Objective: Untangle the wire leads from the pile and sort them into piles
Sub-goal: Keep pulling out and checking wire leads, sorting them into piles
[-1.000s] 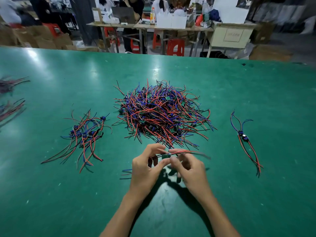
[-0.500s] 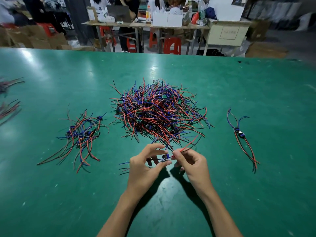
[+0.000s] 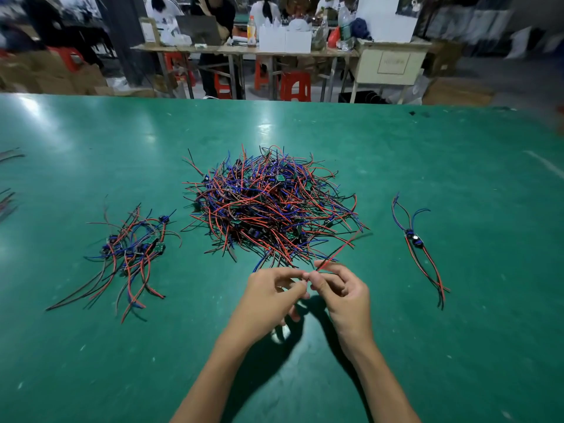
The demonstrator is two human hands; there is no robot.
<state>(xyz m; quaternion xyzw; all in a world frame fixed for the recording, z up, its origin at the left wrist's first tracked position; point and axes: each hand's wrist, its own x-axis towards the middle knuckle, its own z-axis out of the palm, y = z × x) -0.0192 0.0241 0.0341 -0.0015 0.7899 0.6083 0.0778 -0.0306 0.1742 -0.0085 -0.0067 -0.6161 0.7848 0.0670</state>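
Red and blue leads, one pinched between both hands at the near edge of the main pile.

Left hand (image 3: 271,293) and right hand (image 3: 341,290) meet fingertip to fingertip, each nipping the same wire lead (image 3: 335,253) — probably to steady it while it is teased free of the tangled pile (image 3: 271,206) at the bench's (image 3: 457,346) middle. Sorted leads lie apart so they cannot re-tangle: a larger pile (image 3: 131,248) toward the left edge, a small pile (image 3: 418,242) toward the right. Compared with half a second ago, the hands sit closer together and the red strand angles up to the right — the little board between the fingers no longer shows.
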